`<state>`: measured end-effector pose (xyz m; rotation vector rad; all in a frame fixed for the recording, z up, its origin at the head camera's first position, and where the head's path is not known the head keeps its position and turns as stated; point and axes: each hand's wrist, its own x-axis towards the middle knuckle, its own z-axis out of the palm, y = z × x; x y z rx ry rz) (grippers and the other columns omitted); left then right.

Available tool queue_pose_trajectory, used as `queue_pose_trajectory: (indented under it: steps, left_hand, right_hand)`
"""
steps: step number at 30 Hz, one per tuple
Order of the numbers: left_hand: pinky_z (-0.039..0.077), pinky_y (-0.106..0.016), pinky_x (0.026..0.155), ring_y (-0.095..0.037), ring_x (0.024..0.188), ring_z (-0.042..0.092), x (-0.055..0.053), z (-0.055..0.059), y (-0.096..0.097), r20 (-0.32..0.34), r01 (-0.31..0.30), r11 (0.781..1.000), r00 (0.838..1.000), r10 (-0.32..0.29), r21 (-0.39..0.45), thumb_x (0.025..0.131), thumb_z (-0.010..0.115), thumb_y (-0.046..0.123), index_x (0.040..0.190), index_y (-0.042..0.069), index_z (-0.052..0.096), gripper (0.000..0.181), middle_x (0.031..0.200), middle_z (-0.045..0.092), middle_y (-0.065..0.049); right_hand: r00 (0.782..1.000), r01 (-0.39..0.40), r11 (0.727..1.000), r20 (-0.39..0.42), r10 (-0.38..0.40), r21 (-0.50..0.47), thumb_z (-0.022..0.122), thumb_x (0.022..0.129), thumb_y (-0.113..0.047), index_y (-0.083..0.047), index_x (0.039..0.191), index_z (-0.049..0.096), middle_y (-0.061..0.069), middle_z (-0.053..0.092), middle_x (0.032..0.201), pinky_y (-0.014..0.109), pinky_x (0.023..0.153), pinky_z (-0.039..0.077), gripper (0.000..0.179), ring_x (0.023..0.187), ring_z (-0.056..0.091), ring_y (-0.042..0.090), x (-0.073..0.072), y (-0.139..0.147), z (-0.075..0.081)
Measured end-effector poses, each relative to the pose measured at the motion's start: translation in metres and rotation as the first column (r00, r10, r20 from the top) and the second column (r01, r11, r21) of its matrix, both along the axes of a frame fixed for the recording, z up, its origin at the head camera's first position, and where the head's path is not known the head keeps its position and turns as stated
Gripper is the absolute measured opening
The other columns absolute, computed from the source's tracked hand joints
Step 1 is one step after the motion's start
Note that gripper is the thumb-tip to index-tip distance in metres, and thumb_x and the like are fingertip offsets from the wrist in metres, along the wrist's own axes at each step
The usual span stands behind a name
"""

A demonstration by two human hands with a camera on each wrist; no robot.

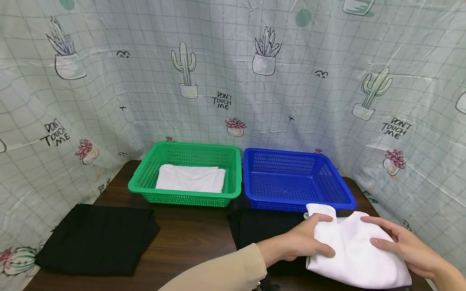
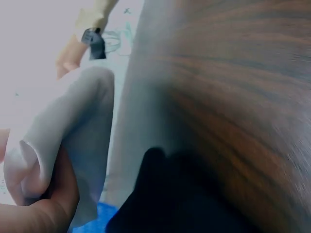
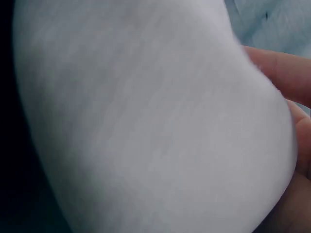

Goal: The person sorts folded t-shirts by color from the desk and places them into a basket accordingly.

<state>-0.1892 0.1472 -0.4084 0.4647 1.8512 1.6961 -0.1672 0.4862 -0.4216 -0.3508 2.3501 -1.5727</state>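
A folded white garment (image 1: 358, 246) is held between both hands at the front right, over a black garment (image 1: 269, 226). My left hand (image 1: 307, 238) grips its left edge, thumb on the near face and fingers at the far side. In the left wrist view the fingers (image 2: 63, 189) curl around the folded layers of white fabric (image 2: 87, 107). My right hand (image 1: 404, 246) holds the right side, with the thumb on top and other fingers partly hidden behind the cloth. White fabric (image 3: 155, 116) fills most of the right wrist view.
Behind the garment stands a blue basket (image 1: 284, 204). To its left, a green basket (image 1: 182, 198) contains a folded white cloth (image 1: 191, 178). Another folded black garment (image 1: 96, 240) lies at the left of the brown table (image 1: 189, 238). A patterned curtain (image 1: 145, 81) surrounds the table.
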Motion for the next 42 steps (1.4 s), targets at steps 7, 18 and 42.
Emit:
queue_pose_trajectory:
  steps: [7,18,42]
  left_hand:
    - [0.055,-0.036,0.085,-0.017,0.103,0.060,-0.013,0.021,-0.060,0.017,0.064,0.994,0.998,-0.066,0.084,0.085,0.078,-0.011,0.143,0.038,0.059,0.078,0.123,0.057,0.003]
    - [0.059,-0.031,0.082,-0.017,0.101,0.068,-0.038,0.038,-0.145,-0.026,0.008,0.993,1.000,-0.005,0.120,0.092,0.081,0.005,0.152,0.032,0.058,0.070,0.125,0.064,-0.005]
    - [0.054,-0.036,0.096,-0.029,0.126,0.060,-0.113,0.060,-0.317,-0.231,-0.258,0.965,0.942,0.243,-0.037,0.099,0.079,0.022,0.162,0.035,0.045,0.073,0.158,0.043,-0.009]
  right_hand:
    - [0.998,-0.005,0.996,0.058,0.010,-0.091,0.049,0.112,-0.004,-0.013,0.164,0.037,-0.017,0.057,0.145,0.045,0.085,0.063,0.054,0.115,0.069,0.014,-0.005,-0.048,0.022]
    - [0.999,0.030,0.983,0.029,-0.026,-0.183,0.056,0.111,-0.007,-0.013,0.164,0.038,-0.008,0.054,0.147,0.039,0.087,0.063,0.057,0.115,0.070,0.015,-0.020,-0.138,0.044]
    - [1.000,-0.029,0.966,-0.012,0.027,-0.258,0.074,0.101,-0.008,-0.025,0.170,0.027,0.016,0.033,0.163,0.039,0.094,0.059,0.085,0.123,0.060,0.028,-0.126,-0.300,0.058]
